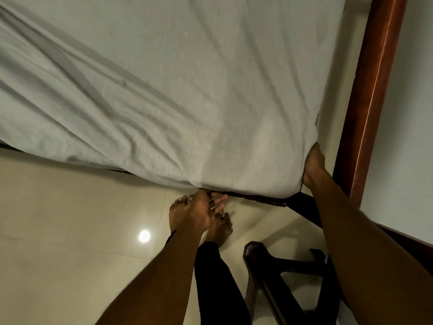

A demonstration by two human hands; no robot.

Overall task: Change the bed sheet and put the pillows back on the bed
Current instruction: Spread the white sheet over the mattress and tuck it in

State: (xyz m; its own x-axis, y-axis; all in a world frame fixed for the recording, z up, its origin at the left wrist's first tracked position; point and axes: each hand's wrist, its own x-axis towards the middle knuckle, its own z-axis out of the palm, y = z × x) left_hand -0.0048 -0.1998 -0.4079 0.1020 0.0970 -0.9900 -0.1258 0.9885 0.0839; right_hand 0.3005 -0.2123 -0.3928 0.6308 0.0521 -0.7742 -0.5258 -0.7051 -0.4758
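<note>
Cloth of this white sheet (pixel 187 90) looks light, limp and easily creased, so it is best taken by the hem at a corner. It covers the bed, one corner just beside the bed frame (pixel 370 90). The right grip (pixel 314 165) touches that corner, fingertips buried. The left grip (pixel 201 207) reaches under the hem, farther from the frame. Whether either clasps cloth, I cannot tell.

floor (pixel 70 231): cream tile, lamp glare (pixel 144 236) | dk wood furniture (pixel 251 254) btm-right | wall (pixel 410 113): white
</note>
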